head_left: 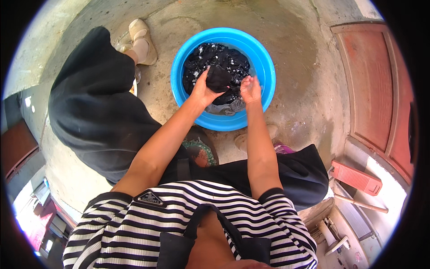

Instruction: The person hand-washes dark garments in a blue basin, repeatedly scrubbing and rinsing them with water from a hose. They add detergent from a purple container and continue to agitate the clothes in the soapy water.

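A round blue plastic basin (pixel 267 79) stands on the concrete floor before me, with soaked black cloth (pixel 198 60) in water inside it. White suds or flecks dot the cloth. My left hand (pixel 204 91) grips a bunched part of black cloth (pixel 218 79), held between thumb and fingers over the basin's middle. At the basin's right inner side, my right hand (pixel 250 89) is raised with its fingers curled, palm up, and no cloth shows in it. Greyish wet fabric (pixel 233 107) lies near the basin's close edge.
My shoe (pixel 142 42) rests on the floor left of the basin, and the floor (pixel 292 50) has wet patches on the right. A reddish door (pixel 368 84) stands at the far right. Below it is a ridged pink plastic washboard (pixel 357 178), beside a wooden stick (pixel 362 203).
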Demonstrator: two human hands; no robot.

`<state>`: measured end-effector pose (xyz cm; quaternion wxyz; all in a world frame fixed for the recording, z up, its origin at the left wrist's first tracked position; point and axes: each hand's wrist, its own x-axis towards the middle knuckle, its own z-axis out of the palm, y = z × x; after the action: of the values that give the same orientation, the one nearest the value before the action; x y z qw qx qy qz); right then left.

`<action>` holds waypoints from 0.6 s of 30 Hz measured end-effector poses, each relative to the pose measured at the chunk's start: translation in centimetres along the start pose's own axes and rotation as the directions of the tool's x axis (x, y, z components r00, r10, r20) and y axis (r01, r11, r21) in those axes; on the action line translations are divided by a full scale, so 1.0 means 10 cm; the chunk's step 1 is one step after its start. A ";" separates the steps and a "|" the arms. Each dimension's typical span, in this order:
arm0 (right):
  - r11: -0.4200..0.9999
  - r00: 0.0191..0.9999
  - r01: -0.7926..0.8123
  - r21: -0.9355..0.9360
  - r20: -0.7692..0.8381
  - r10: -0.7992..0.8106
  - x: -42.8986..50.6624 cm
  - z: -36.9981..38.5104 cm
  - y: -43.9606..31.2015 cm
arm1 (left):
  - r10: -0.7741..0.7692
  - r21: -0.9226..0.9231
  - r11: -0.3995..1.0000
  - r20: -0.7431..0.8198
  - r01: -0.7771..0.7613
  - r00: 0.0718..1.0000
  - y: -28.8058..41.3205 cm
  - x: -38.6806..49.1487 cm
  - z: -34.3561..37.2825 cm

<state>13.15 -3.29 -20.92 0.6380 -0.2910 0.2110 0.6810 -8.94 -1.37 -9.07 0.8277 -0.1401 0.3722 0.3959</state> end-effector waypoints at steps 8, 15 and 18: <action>0.228 0.983 0.184 -0.956 0.179 -0.044 -1.22 1.66 0.48 | 0.070 -0.109 0.992 0.103 -0.058 0.992 -0.27 0.01 0.09; 0.127 0.889 0.337 -0.933 0.271 -0.368 -1.22 1.41 0.84 | 0.062 -0.012 0.998 0.185 -0.061 0.981 -0.44 -0.32 0.40; -0.453 0.735 0.488 -0.746 0.631 -0.247 -1.74 1.28 1.33 | 0.117 0.035 0.992 0.006 -0.117 0.993 -0.15 -0.28 0.44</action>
<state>-1.40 -9.13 -1.03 0.3632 -0.6668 -0.5715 0.3114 -6.77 -1.58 -4.13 0.8061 -0.1028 0.3851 0.4375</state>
